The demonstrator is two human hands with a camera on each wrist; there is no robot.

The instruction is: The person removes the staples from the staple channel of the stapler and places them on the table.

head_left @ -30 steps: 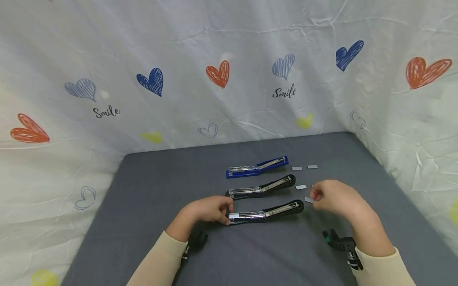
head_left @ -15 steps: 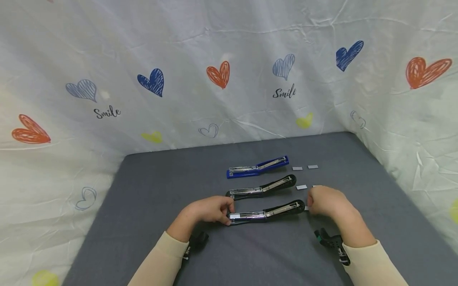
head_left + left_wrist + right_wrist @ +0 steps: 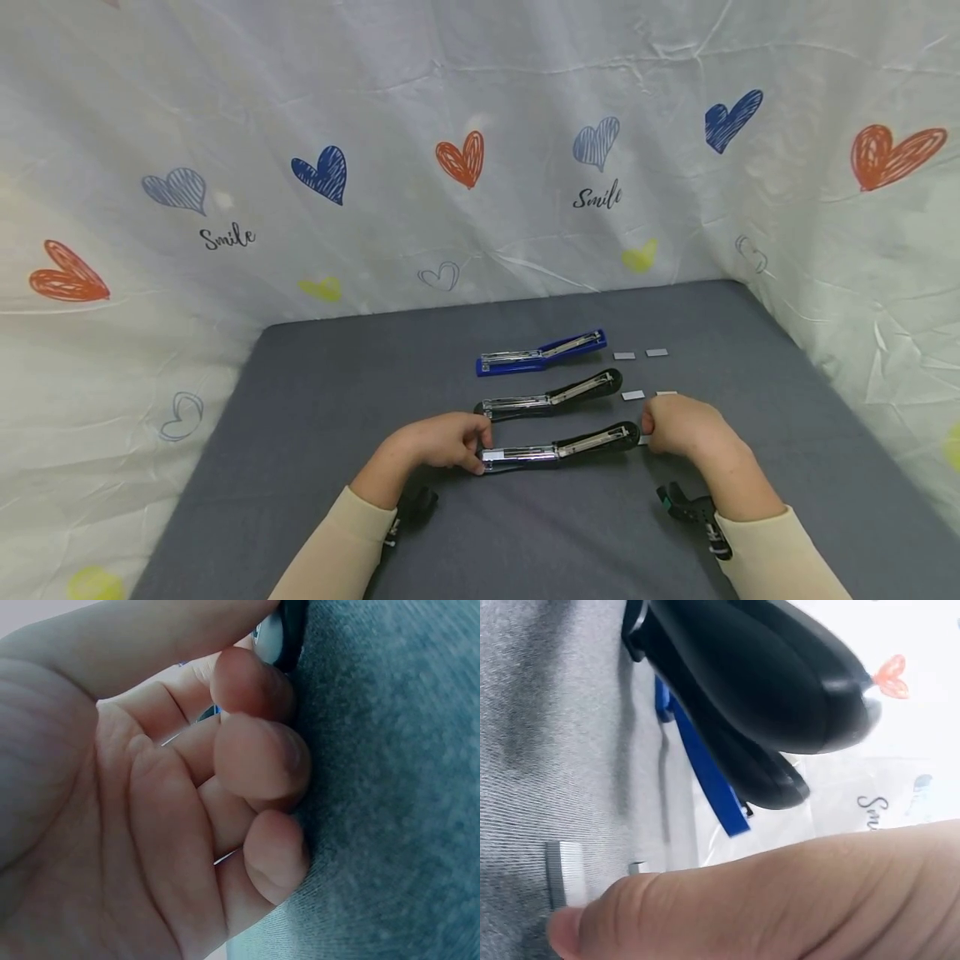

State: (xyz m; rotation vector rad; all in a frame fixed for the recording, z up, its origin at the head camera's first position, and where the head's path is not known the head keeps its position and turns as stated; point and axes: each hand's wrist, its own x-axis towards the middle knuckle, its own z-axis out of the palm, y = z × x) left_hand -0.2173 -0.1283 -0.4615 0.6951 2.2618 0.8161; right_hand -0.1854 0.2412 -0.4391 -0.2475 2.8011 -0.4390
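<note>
Three opened staplers lie side by side on the grey table. At the left end of the nearest black stapler [image 3: 596, 440], my left hand [image 3: 438, 439] grips with thumb and index finger. The other fingers are curled beside the cloth in the left wrist view. A pale strip shows in the left part of that stapler's metal channel. Just past its right end, my right hand [image 3: 684, 427] pinches the end of a strip of staples [image 3: 568, 874], which is low at the cloth. The hand hides much of that strip in the head view.
Beyond are another black stapler [image 3: 585, 390] and a blue stapler [image 3: 510, 362]. Two staple strips lie right of the blue one, including a near strip [image 3: 624, 356]; two more, including one strip [image 3: 633, 395], lie right of the middle stapler. A heart-printed curtain [image 3: 375, 242] encloses the table.
My right hand has moved left and toward me with the staple strip, bringing it down beside the nearest stapler's right end. My left hand has kept its place.
</note>
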